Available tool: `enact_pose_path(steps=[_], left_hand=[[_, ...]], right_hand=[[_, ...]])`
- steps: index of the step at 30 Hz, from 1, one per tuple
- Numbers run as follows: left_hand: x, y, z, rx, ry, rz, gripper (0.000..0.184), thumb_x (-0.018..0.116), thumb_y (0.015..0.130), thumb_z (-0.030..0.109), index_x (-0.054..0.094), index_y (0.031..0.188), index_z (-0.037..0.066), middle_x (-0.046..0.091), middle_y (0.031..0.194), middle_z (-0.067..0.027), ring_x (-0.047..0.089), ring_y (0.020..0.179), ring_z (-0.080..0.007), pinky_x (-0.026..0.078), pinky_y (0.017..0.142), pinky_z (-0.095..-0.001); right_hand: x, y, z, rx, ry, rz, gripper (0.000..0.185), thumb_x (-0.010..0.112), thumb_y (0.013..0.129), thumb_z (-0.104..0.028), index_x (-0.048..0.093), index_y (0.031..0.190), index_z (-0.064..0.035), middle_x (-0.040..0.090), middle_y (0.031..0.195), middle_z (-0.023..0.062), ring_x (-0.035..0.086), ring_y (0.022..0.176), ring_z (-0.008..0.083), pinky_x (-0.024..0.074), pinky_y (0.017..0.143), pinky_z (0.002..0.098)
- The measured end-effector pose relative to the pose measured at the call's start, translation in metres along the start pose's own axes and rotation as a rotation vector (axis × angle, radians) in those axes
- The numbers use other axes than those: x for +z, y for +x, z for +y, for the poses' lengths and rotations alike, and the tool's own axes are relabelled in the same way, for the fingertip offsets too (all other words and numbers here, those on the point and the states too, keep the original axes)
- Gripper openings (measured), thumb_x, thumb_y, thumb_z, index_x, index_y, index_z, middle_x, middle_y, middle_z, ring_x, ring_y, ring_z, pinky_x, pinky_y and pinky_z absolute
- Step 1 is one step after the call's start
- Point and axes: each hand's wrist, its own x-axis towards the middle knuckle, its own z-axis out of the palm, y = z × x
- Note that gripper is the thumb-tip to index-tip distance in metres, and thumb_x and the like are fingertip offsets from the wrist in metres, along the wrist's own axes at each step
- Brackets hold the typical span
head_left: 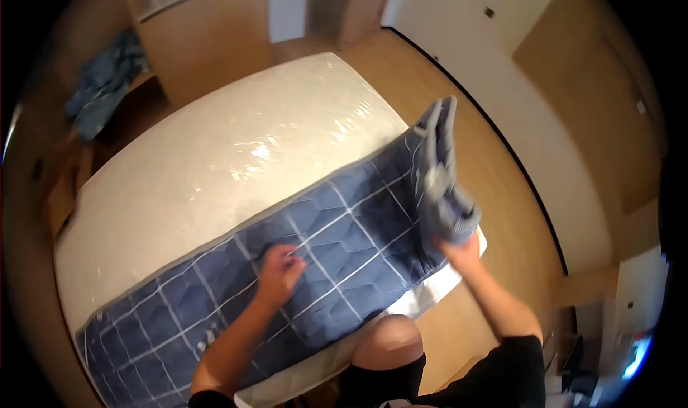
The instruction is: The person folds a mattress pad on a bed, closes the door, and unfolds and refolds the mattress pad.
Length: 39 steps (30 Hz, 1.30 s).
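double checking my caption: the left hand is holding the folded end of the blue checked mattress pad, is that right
Wrong hand: the head view shows the right hand holding the folded end of the blue checked mattress pad.

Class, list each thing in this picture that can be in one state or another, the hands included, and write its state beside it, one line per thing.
Pad: laid flat along the near side, its right end folded up
Mattress: far side uncovered by the pad, shiny as if film-wrapped
Cloth: crumpled
Left hand: fingers curled, whether holding anything unclear
Right hand: gripping the pad's folded end
Knee: bent
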Motion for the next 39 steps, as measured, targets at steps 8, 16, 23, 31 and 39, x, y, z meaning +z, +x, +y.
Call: enact_pose_path(steps=[8, 16, 23, 31, 39], left_hand=[[-0.036, -0.123, 0.079, -0.328, -0.708, 0.063, 0.046, 0.066, 0.085, 0.032, 0.05, 0.121, 0.006, 0.059, 0.107, -0.009, 0.06, 0.094, -0.0248, 0.049, 0.082, -0.0365], [-0.029, -0.264, -0.003, -0.121, -0.216, 0.566, 0.059, 0.058, 0.066, -0.006, 0.043, 0.123, -0.001, 0.058, 0.105, -0.0165, 0.058, 0.097, -0.0281, 0.047, 0.085, -0.0346], [0.061, -0.357, 0.105, 0.184, 0.168, 0.143, 0.082, 0.067, 0.073, 0.002, 0.023, 0.142, 0.004, 0.044, 0.134, -0.0149, 0.043, 0.125, -0.025, 0.037, 0.102, -0.0348], [0.07, -0.367, 0.127, 0.117, 0.014, 0.49, 0.023, 0.064, 0.085, 0.011, 0.05, 0.099, -0.001, 0.055, 0.102, -0.0098, 0.057, 0.083, -0.013, 0.048, 0.07, -0.0264], [0.061, -0.342, 0.113, 0.197, 0.069, 0.69, 0.024, 0.044, 0.088, 0.015, 0.054, 0.099, -0.005, 0.061, 0.08, -0.0149, 0.057, 0.075, -0.0187, 0.046, 0.068, -0.0335]], right_hand=[[0.167, -0.198, -0.125, -0.291, -0.58, -0.891, 0.039, 0.067, 0.059, -0.009, 0.054, 0.096, -0.0078, 0.055, 0.101, 0.01, 0.051, 0.099, 0.0317, 0.0361, 0.084, 0.0402], [0.228, -0.323, -0.138, 0.026, -0.494, -0.779, 0.06, 0.082, 0.062, -0.035, 0.051, 0.102, -0.0027, 0.054, 0.103, 0.0169, 0.053, 0.097, 0.0356, 0.0431, 0.084, 0.044], [0.244, -0.274, -0.223, 0.003, -0.122, -0.379, 0.062, 0.077, 0.074, -0.033, 0.047, 0.114, 0.0033, 0.058, 0.102, 0.0186, 0.059, 0.089, 0.0291, 0.0475, 0.079, 0.0368], [0.202, -0.317, -0.216, 0.085, 0.329, -0.608, 0.044, 0.074, 0.076, -0.011, 0.052, 0.113, -0.0018, 0.061, 0.1, 0.0057, 0.058, 0.089, 0.0118, 0.0479, 0.08, 0.0277], [0.163, -0.322, -0.167, -0.053, 0.278, -0.392, 0.042, 0.068, 0.083, -0.016, 0.05, 0.118, 0.0018, 0.057, 0.112, 0.0143, 0.055, 0.103, 0.0237, 0.0425, 0.091, 0.0344]])
